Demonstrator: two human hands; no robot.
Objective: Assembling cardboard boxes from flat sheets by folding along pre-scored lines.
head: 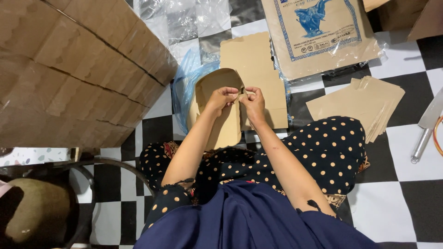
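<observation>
Left hand [221,97] and right hand [253,102] meet at the upper edge of a curved brown paper sheet [220,115], fingertips nearly touching one another. Both hands are closed narrow in a pinch: the left hand's fingers curl over the sheet's top edge, and the right hand's thumb and forefinger nip a small tab or fold of the same sheet just beside them. How the tab sits between the fingers is too small to tell. The sheet is bowed into a rounded shape and hangs from the hands above the person's lap, over a polka-dot skirt [323,152]. Behind it, a flat paper stack [251,57] lies on a blue plastic bag [184,87] on the checkered floor [397,203]. To the right of the hands, well apart, lies a fanned pile of folded papers [364,103]; farther up is a printed pack [318,32] in clear wrap. At the left rises a tall block of stacked cardboard [74,69]. A metal tool [427,131] rests on the floor at the far right edge.
</observation>
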